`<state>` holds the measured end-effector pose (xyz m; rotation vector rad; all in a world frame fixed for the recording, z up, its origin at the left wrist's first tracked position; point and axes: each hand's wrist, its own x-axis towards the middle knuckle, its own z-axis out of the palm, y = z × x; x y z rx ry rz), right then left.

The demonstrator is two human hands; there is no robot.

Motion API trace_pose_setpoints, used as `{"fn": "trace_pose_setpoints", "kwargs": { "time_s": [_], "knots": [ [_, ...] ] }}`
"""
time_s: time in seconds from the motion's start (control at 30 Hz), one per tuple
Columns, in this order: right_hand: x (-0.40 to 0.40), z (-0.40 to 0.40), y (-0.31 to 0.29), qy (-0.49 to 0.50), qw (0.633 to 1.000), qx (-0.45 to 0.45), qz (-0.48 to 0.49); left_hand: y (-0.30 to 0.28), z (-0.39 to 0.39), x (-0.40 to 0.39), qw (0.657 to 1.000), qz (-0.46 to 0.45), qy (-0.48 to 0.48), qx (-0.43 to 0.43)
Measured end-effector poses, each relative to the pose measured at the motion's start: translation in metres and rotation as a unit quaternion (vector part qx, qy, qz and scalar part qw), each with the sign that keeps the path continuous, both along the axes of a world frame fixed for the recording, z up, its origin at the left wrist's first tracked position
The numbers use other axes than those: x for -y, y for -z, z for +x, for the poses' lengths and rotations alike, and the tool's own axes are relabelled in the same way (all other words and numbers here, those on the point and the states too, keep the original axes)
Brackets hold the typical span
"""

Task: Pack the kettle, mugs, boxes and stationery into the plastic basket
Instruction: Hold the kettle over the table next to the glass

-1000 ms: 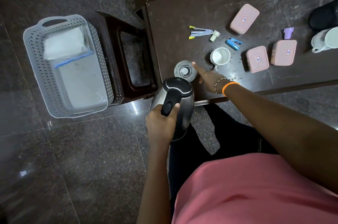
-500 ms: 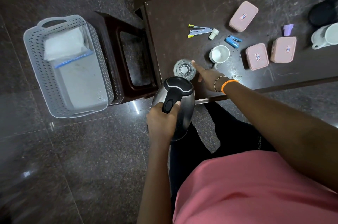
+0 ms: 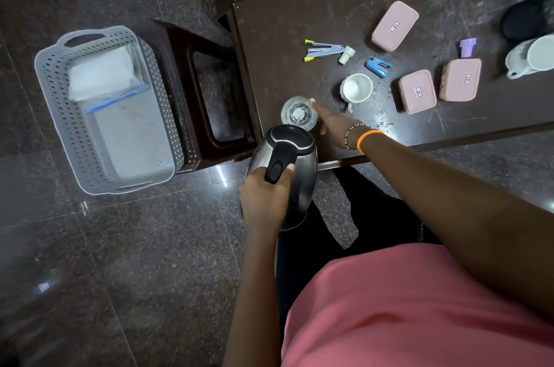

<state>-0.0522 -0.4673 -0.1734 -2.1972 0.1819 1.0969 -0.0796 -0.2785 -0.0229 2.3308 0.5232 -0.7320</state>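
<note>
My left hand [image 3: 263, 201] grips the black handle of the steel kettle [image 3: 302, 186], which hangs in the air just off the table's near-left corner. My right hand [image 3: 335, 126] reaches over the table edge, thumb and fingers around the right side of a clear glass [image 3: 298, 114]. A white mug [image 3: 356, 87] stands just beyond. Three pink boxes [image 3: 394, 25] [image 3: 417, 90] [image 3: 460, 79] lie further right. A silver stapler with yellow tips [image 3: 323, 50] and a blue stapler [image 3: 378, 67] lie between them. The grey perforated basket [image 3: 48, 72] sits on the floor at left.
The basket holds a white folded item and a plastic bag with a blue strip. A dark brown stool [image 3: 180, 67] stands between basket and table [image 3: 284, 22]. A second white mug [image 3: 530, 58], a purple piece [image 3: 467, 46] and a black object [image 3: 530, 19] are at the far right.
Almost nothing: the kettle stays in my left hand and my right hand stays at the glass. Only the view has shifted slightly.
</note>
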Motion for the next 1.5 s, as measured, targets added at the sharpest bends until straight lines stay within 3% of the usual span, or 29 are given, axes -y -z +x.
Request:
{"fn": "trace_pose_setpoints", "kwargs": {
  "time_s": [1.5],
  "knots": [
    [-0.0001, 0.0001, 0.0006, 0.012, 1.000, -0.015, 0.005, -0.0087, 0.0070, -0.0001, 0.999, 0.001, -0.005, -0.034]
  ]
}}
